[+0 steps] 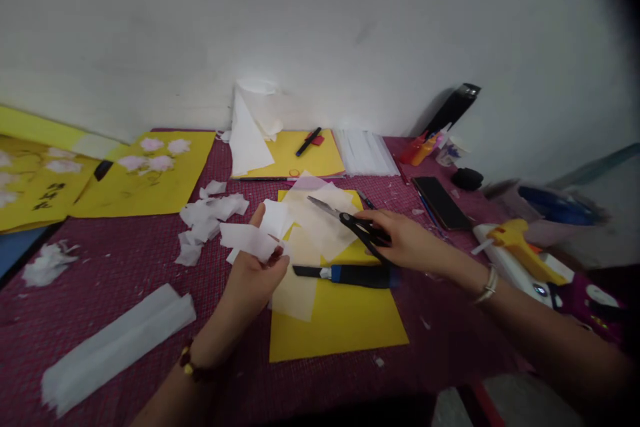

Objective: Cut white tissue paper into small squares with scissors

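From here I judge the white paper (246,239) limp, tearable, best edge-held; left fingers (276,272) pinch it, right fingers (375,217) grip scissors (361,227).

Plain greyish-white wall (165,27) fills the whole back, kinda scuffed, with a few faint smudges (367,32). The worktop (137,250) sits right up against it, covered in a purplish-red checked cloth (225,320). Light's pretty dim and soft overall, though there's one brighter patch low on the wall, left of centre.
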